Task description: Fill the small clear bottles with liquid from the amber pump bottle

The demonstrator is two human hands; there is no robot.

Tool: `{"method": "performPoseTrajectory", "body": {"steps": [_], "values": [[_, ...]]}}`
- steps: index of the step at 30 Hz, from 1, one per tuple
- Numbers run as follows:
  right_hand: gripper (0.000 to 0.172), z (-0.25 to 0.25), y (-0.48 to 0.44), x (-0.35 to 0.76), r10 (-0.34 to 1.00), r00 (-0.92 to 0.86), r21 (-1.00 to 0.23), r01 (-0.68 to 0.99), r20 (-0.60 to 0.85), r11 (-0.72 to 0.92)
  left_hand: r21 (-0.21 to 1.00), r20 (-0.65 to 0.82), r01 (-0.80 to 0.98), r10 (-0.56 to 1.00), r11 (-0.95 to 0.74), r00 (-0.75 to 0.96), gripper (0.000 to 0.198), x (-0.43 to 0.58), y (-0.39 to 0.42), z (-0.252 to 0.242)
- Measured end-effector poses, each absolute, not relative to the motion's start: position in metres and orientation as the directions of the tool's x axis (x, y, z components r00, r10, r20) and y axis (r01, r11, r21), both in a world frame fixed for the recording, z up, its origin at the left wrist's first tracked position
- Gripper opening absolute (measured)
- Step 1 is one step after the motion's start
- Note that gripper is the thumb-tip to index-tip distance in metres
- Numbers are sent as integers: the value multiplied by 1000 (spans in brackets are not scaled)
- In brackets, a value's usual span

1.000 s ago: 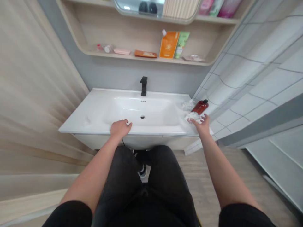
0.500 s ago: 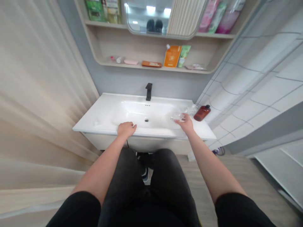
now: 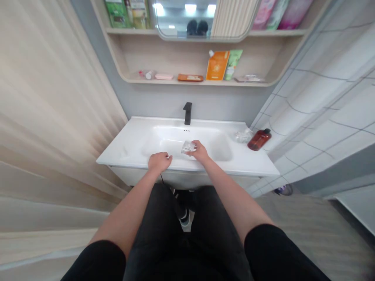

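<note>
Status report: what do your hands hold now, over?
Right hand: crumpled clear plastic, over basin. Left hand: on sink front rim. Amber bottle off right.

l hand [image 3: 159, 162] relaxed, r hand [image 3: 199, 152] pinching

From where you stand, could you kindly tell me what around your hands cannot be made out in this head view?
The clear crumpled piece in the right hand: the fingers cover part of it, so its kind is unclear.
The brown bottle: any label is too small to read.
The clear wrapping beside it: too blurred to identify.
The pink packets on the top shelf: cut off by the upper edge.
</note>
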State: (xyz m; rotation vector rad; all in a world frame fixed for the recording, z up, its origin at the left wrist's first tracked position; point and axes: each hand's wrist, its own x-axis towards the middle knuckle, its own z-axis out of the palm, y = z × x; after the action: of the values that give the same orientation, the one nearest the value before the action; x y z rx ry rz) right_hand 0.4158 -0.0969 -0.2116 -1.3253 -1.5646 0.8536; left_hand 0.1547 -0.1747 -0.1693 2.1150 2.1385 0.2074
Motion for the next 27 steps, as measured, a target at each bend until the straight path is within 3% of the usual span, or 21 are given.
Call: {"method": "performPoseTrajectory", "body": {"steps": [4,7,9,13,17,22,27], "values": [[73,-219,-96,420,980,-80,-897,395,182,199,278,48,961,999,2,-16,47,157,-178,-172],[73,-219,-98,422,983,-105,-908,377,153,182,441,229,895,973,-75,-31,45,146,-187,-171],[73,-217,-100,422,981,-116,-910,371,154,187,501,366,862,921,-73,-134,46,123,-194,-168],[71,-214,-101,420,984,-105,-910,377,146,176,488,490,863,778,129,-393,49,51,-206,-152],[71,-215,-98,419,988,-93,-915,373,127,152,378,403,875,797,303,-450,52,-3,-207,-141],[70,-218,-96,420,985,-85,-903,392,152,174,300,220,839,823,453,-523,80,-22,-188,-146],[71,-216,-99,420,985,-94,-891,421,143,170,300,127,846,861,441,-493,57,-21,-170,-141]]}}
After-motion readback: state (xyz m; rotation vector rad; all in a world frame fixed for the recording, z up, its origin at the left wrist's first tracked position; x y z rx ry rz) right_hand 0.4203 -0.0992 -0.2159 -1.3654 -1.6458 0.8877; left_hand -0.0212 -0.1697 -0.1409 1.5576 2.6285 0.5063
